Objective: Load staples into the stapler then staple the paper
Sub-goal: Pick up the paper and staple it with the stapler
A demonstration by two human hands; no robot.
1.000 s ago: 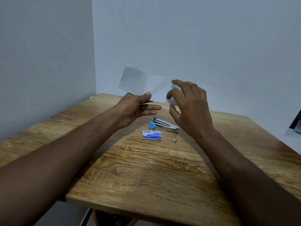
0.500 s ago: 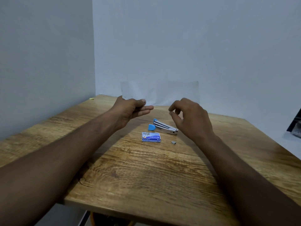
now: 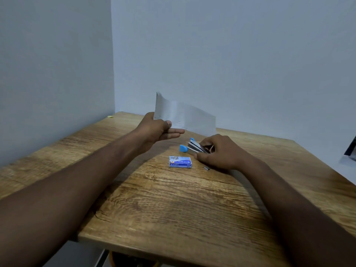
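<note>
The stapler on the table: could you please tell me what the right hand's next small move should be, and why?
Probably close the fingers and lift the stapler toward the paper. The right hand is already wrapped over its far end on the table, while the left hand holds the paper raised, its lower edge free above the stapler.

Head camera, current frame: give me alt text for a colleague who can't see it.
The right hand closes on a blue-and-metal stapler lying on a wooden table, while the left hand holds a sheet of paper above it. A blue staple box and a loose strip of staples lie nearer the person.
</note>
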